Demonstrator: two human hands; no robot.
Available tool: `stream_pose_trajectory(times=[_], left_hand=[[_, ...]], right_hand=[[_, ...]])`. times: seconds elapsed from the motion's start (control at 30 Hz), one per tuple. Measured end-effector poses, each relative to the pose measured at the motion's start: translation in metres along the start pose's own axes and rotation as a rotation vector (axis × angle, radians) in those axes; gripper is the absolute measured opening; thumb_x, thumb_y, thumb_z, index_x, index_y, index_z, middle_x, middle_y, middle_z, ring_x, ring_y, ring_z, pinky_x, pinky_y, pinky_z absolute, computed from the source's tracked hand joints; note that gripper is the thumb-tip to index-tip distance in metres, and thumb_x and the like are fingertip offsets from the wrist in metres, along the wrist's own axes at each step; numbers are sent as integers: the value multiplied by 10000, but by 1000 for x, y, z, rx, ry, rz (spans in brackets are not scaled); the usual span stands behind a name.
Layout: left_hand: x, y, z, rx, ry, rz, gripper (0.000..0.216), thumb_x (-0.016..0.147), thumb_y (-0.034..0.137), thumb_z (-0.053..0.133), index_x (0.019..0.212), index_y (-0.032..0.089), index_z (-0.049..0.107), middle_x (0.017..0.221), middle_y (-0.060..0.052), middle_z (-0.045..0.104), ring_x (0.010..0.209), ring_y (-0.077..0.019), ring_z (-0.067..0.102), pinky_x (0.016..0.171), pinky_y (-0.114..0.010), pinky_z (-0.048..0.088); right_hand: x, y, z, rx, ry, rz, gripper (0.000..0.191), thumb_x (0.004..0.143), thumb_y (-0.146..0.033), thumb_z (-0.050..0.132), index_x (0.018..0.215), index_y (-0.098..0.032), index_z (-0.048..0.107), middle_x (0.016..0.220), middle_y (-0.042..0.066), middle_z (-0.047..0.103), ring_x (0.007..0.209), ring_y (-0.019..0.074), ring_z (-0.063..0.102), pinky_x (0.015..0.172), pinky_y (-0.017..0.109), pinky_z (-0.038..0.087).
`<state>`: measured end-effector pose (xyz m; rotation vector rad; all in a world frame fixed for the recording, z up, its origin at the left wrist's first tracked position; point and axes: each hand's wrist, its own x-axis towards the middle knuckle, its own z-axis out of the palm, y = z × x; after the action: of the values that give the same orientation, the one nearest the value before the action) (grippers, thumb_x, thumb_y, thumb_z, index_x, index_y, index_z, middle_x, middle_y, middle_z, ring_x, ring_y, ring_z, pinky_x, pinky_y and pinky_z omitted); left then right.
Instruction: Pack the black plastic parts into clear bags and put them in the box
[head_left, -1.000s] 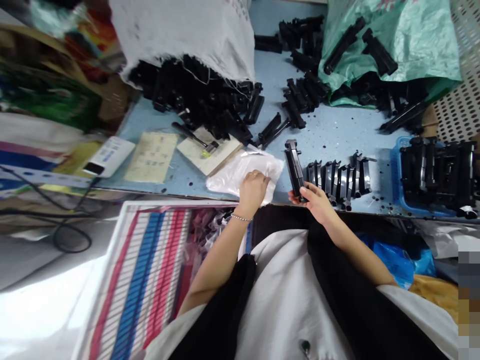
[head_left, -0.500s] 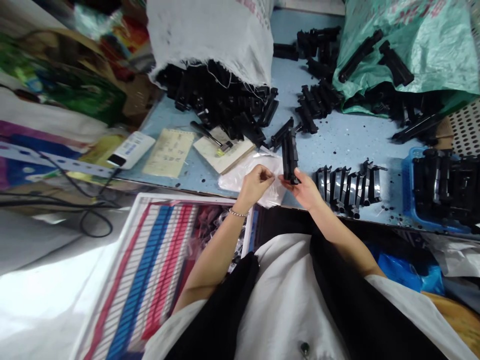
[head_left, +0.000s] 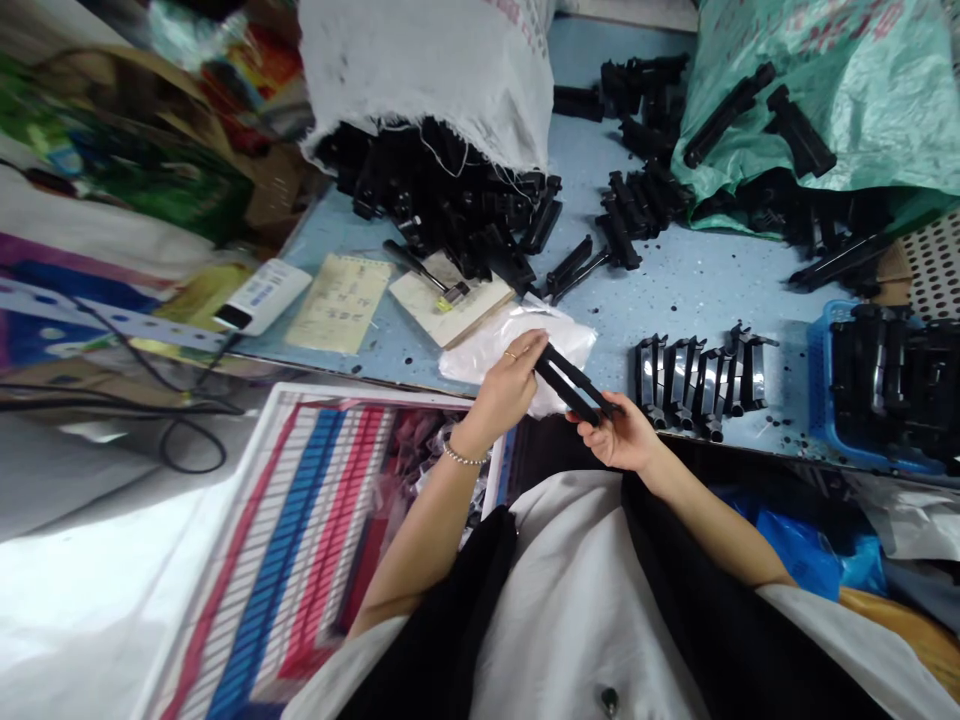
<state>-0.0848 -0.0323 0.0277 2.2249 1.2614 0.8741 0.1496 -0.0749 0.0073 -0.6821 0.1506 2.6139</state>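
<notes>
Gripping opposite ends of a black part (head_left: 566, 390), the left hand (head_left: 514, 385) and the right hand (head_left: 619, 432) have fingers closed on it. The part slants above the near edge of the blue table (head_left: 697, 285), beside a white plastic bag (head_left: 480, 348). Glossy parts (head_left: 684, 380) stand in a row rightward.

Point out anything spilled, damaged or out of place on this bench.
The white sack has a frayed, ragged edge. Two black parts lie on top of the green bag, apart from those at its mouth. Dark specks litter the blue tabletop, as if spilled.
</notes>
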Motion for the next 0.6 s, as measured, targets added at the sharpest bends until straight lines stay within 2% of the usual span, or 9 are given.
stream_pose_trajectory(times=[0.1,0.17,0.23,0.3,0.4,0.43,0.5,0.57,0.6], left_hand=[[-13,24,6,-40,-80,110,695,899,-3,362,1553,230,331,1554,-122,434,1461,-220,400,1217,-446,372],[-19,38,14,-69,-181,150,734,901,9,383,1585,240,249,1572,-132,405,1461,-230,402,1203,-439,399],[-24,49,17,-65,-247,170,745,897,29,422,1592,211,225,1562,-163,404,1452,-254,414,1181,-447,429],[-33,56,7,-33,-242,173,674,914,73,461,1560,195,312,1492,-173,483,1398,-261,480,1144,-442,470],[-60,62,-33,48,-217,68,511,962,202,508,1470,236,469,1352,-122,618,1273,-241,590,1106,-419,498],[-72,61,-49,80,-238,-1,485,969,248,516,1454,248,491,1335,-106,639,1252,-238,606,1106,-416,494],[-98,50,-74,125,-369,-153,462,966,317,519,1424,254,529,1345,-92,651,1248,-247,616,1095,-404,491],[-120,31,-79,167,-591,-352,411,936,312,534,1330,232,618,1313,-98,682,1209,-260,647,1052,-386,509],[-128,19,-74,191,-703,-463,364,904,281,552,1240,211,674,1249,-110,716,1152,-267,679,1005,-376,529]], right_hand=[[18,-3,7,-203,64,-111,415,983,-475,430,1077,-110,604,743,63,709,549,109,612,479,187,522],[25,2,13,-479,180,-321,338,945,-460,537,1050,-149,617,749,31,689,571,111,611,485,191,512],[24,10,19,-808,249,-562,326,866,-423,678,1076,-179,626,852,23,694,708,130,650,594,214,551],[15,13,25,-1114,163,-666,426,818,-394,742,1173,-192,621,1020,39,702,888,160,668,766,268,578],[-11,-1,30,-1495,-14,-604,402,934,-361,603,1299,-194,605,1142,70,708,981,183,681,902,356,568],[-20,-12,30,-1636,36,-630,362,978,-312,521,1309,-197,612,1166,80,710,1012,192,683,938,385,558],[-36,-38,27,-1965,302,-761,382,998,-170,403,1298,-191,638,1289,119,671,1197,244,626,1052,474,488],[-45,-66,22,-2276,610,-842,441,955,-55,372,1263,-165,667,1434,157,576,1395,321,470,1134,577,377],[-46,-79,19,-2406,696,-826,452,932,-19,373,1229,-150,687,1473,168,540,1447,353,400,1148,611,339]])
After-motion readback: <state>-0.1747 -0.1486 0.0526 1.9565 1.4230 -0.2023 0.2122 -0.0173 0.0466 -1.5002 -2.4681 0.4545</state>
